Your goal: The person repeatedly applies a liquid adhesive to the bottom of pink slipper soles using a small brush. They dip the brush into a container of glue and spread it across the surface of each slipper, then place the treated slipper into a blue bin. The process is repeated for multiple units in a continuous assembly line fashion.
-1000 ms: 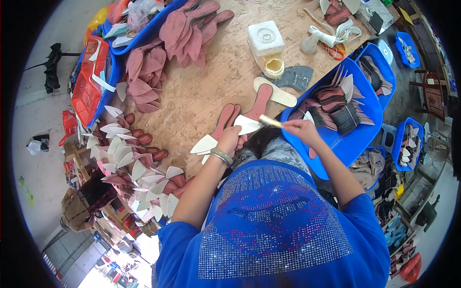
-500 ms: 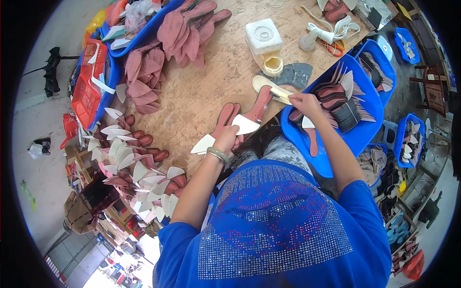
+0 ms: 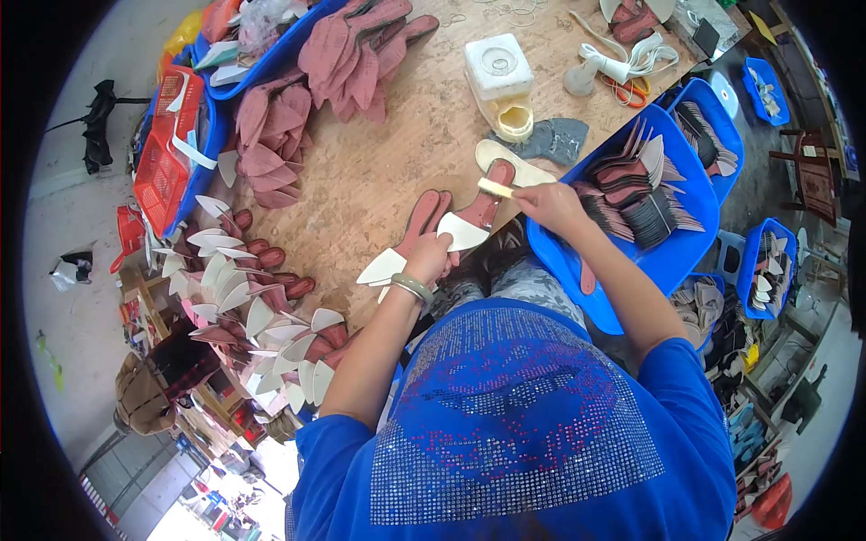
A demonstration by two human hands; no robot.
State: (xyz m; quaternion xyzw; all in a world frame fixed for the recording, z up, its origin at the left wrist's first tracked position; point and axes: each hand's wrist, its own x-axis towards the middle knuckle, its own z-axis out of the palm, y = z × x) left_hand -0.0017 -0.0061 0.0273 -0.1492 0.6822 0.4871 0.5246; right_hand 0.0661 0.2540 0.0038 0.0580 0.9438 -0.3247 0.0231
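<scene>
My left hand [image 3: 431, 258] pinches the white end of a reddish insole [image 3: 487, 206] at the table's front edge. Between the fingers of my right hand [image 3: 552, 207] is a flat, pale brush [image 3: 495, 188], its end lying over the reddish part of that insole. Under the insole's far end rests a cream sole-shaped piece [image 3: 534, 172]. Left of the held insole, near my left hand, are more reddish insoles [image 3: 419, 222] with white ends. Beyond the brush stands a white container with a yellowish open spout [image 3: 516, 123], beside a dark grey patch [image 3: 561, 139].
Piles of reddish insoles [image 3: 356, 63] cover the table's far left, and white-tipped insoles [image 3: 239, 279] line its left edge. A blue tray [image 3: 695, 242] of stacked insoles stands close at my right. White cord [image 3: 631, 59] and orange-handled scissors [image 3: 639, 88] lie far right.
My right hand has moved left and slightly nearer, bringing the brush from beside the insole onto its reddish part. The left hand keeps its grip in nearly the same place.
</scene>
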